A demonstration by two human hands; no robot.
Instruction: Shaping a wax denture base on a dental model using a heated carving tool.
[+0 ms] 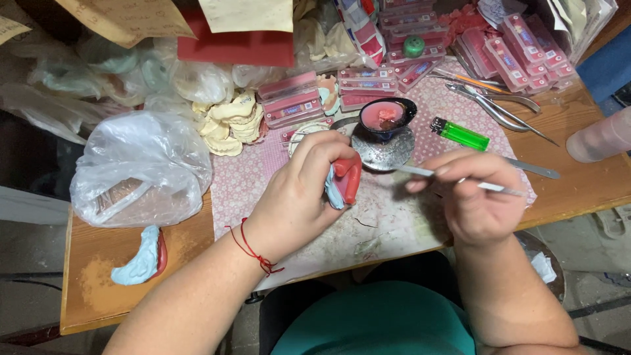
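Crowded bench. Left hand (pixel 299 190) is curled tight around a pale blue cast with a red wax rim (pixel 344 181); the piece sticks out at the thumb side, facing the other hand. Right hand (pixel 472 197) pinches a thin metal spatula (pixel 453 179) between thumb and fingertips, and the blade end runs toward the left hand and stops just short of the red wax, over the foot of the small dark bowl (pixel 388 117) with pink material inside.

Room to move: between the two hands there is only a narrow gap. Below both hands the patterned mat (pixel 394 223) is bare and stained down to the near table edge (pixel 197 289), which lies just under the wrists. Beyond the knuckles it is packed: bowl directly ahead, a green lighter (pixel 460 134) ahead of the right hand, metal pliers and forceps (pixel 499 102) further out, pink flat boxes (pixel 289 98) stacked ahead of the left hand, cream plaster casts (pixel 231 121) next to them.

Outward of the left hand a crumpled clear plastic bag (pixel 138 171) takes the space. Near the left forearm, by the table edge, a second blue and red cast (pixel 141 258) lies apart from everything. Outward of the right hand, a pinkish bottle (pixel 601 135) lies at the far side of the table.
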